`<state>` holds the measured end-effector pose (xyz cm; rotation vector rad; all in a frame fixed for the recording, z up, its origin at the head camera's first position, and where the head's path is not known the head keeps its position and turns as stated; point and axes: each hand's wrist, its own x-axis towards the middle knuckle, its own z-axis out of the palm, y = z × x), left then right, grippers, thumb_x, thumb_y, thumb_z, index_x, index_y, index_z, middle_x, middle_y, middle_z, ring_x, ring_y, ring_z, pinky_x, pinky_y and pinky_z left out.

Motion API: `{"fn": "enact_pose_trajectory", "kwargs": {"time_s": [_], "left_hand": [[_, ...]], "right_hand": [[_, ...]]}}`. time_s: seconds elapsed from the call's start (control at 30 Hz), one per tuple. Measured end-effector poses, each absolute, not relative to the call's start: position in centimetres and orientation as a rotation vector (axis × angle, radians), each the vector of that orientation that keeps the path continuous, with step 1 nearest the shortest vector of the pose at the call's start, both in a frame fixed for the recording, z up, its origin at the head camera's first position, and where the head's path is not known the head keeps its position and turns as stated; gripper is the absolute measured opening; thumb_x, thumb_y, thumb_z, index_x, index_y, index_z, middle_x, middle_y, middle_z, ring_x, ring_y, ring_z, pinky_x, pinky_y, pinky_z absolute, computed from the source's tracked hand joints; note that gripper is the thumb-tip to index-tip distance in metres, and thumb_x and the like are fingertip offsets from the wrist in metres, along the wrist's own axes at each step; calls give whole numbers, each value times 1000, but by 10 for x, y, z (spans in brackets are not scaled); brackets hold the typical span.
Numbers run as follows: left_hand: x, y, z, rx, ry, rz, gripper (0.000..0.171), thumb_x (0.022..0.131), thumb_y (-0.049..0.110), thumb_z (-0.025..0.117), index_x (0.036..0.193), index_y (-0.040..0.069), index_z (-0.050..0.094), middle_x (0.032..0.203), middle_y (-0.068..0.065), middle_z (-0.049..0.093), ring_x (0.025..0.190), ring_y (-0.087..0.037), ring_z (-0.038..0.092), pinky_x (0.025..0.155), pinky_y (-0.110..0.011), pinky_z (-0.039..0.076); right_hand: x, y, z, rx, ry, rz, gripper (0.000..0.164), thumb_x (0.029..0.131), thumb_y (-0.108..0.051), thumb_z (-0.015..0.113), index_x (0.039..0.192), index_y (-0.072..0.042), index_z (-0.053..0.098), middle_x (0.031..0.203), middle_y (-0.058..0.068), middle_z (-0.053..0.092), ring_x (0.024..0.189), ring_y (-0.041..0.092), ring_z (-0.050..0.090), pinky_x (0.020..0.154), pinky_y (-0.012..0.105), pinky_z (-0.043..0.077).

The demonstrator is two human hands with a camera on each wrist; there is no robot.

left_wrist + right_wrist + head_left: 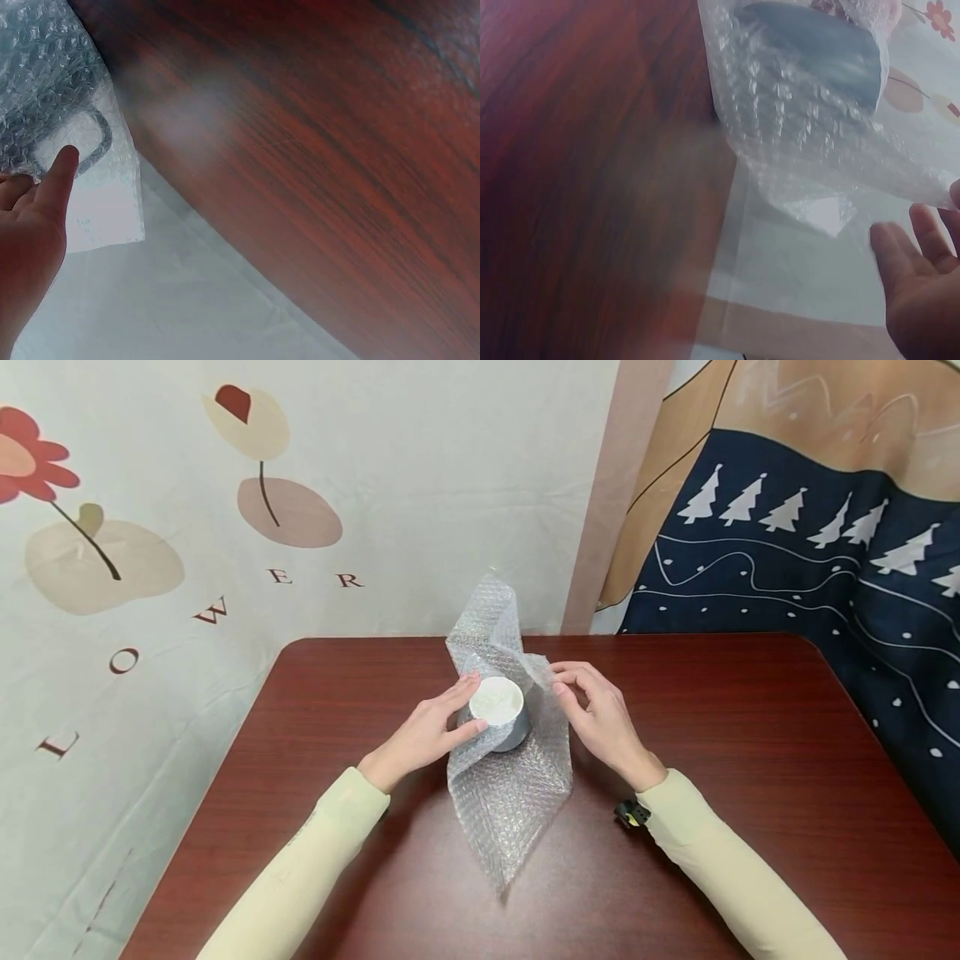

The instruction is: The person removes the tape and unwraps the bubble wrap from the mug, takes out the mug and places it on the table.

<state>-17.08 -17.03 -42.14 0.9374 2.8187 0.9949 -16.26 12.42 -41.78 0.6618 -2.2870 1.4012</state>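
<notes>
A cup (497, 700) with a pale round top and a grey-blue side stands on a sheet of clear bubble wrap (510, 827). One flap of the wrap is folded up against the cup's left side. My left hand (431, 720) holds the cup through this flap, fingers at the far left of the rim and thumb at the near left. To the right of the cup, my right hand (600, 714) pinches a raised edge of the wrap between thumb and fingers. In the right wrist view the cup's blue-grey side (817, 49) shows behind the lifted wrap.
The sheet lies on a dark red-brown wooden table (337, 693), its far end sticking up at the table's back edge. Behind hangs a printed curtain (450, 485) with flowers and letters, and a dark blue one (750, 560) with white trees. A black band (632, 814) shows at my right wrist.
</notes>
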Motion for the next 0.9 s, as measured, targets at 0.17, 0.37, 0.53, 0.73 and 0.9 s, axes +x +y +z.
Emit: {"fn": "enact_pose_trajectory", "kwargs": {"time_s": [0.17,0.37,0.53,0.73,0.9], "left_hand": [[-171,-170,-421,938,2826,993,72,101,34,69,156,-1,40,164,-13,35,153,-27,32,121,-52,30],[-172,-170,-422,950,2820,1000,72,101,33,69,156,-2,40,164,-14,35,152,-29,32,121,-53,30],[-171,-171,-422,947,2821,998,72,101,34,69,156,-1,40,164,-13,35,153,-29,32,121,-52,30],[-171,-171,-422,942,2822,999,72,101,35,69,157,-1,39,164,-13,35,153,-27,31,121,-52,30],[-170,-171,-421,939,2821,993,72,101,35,69,157,0,39,165,-12,34,153,-26,31,122,-49,30]], "right_hand": [[-164,132,-415,609,-2278,1315,10,98,-6,66,104,-5,73,127,7,69,120,21,64,89,43,53],[-166,140,-412,547,-2304,1230,5,90,-6,71,95,-7,73,128,10,69,138,26,54,109,52,45],[-167,147,-412,491,-2359,1171,3,88,-8,73,91,-6,71,129,12,69,140,32,50,111,56,42],[-167,157,-413,420,-2454,1135,5,91,-9,69,89,-5,72,127,15,70,137,35,51,109,58,42],[-168,168,-416,373,-2529,1078,5,90,-7,67,89,-5,71,126,15,69,133,35,53,106,58,45]]}}
